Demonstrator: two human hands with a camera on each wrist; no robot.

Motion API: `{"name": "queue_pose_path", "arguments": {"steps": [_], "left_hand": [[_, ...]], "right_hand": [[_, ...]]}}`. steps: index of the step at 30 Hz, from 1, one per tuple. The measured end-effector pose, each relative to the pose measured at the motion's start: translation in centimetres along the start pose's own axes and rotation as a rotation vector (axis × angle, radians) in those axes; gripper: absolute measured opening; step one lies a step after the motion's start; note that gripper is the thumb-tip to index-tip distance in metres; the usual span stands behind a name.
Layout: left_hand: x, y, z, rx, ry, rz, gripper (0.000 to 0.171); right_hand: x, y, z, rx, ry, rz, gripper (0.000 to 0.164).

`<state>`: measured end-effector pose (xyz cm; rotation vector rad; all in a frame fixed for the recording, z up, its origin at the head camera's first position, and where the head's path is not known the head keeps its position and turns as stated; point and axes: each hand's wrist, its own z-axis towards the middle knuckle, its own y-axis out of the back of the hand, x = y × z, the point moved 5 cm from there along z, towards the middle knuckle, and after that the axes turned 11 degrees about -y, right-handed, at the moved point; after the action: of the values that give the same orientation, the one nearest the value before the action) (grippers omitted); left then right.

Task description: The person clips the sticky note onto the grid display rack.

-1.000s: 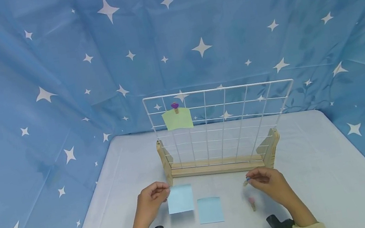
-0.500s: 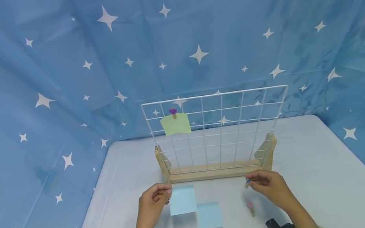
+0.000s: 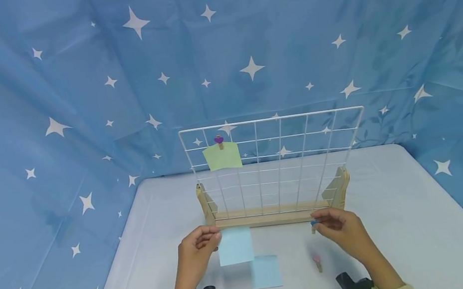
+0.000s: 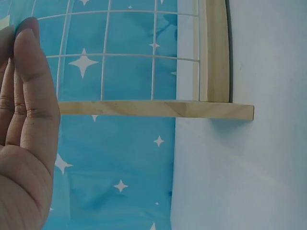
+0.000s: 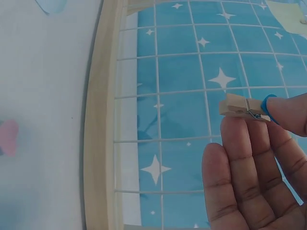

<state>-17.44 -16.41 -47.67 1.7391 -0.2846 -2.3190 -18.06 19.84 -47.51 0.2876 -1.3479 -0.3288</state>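
My left hand point(image 3: 198, 248) pinches a light blue sticky note point(image 3: 235, 246) by its upper left corner, holding it above the table. Between thumb and fingers of my right hand point(image 3: 341, 230) is a small wooden clothespin point(image 5: 240, 106) with a blue decoration at its end. Both hands are just in front of a white wire grid point(image 3: 280, 167) set in a wooden stand point(image 3: 270, 218). On the grid's upper left, a purple-heart clothespin point(image 3: 219, 141) clips a green sticky note point(image 3: 224, 156). In the left wrist view, the held note is mostly hidden behind the fingers.
A second light blue sticky note point(image 3: 266, 273) lies on the white table point(image 3: 389, 220), partly overlapped in view by the held one. Right of it lies a clothespin with a pink heart point(image 3: 318, 263). A blue star-patterned cloth point(image 3: 242, 36) hangs behind.
The left hand has moved up and slightly right with its blue note. The right hand has risen a little with the clothespin, which now points more downward. The head view has shifted slightly.
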Motion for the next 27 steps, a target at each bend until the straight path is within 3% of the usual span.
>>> {"name": "queue_pose_path", "arguments": {"steps": [12,27], "left_hand": [[-1.1,-0.4,0.1,-0.018,-0.005,-0.042,0.009],[-2.5,-1.1,0.8,-0.012,-0.078,-0.063,0.007]], "right_hand": [[0.9,0.3,0.2,-0.021,0.020,0.014,0.017],[2.1,0.4,0.8,-0.016,0.066,0.026,0.018]]}}
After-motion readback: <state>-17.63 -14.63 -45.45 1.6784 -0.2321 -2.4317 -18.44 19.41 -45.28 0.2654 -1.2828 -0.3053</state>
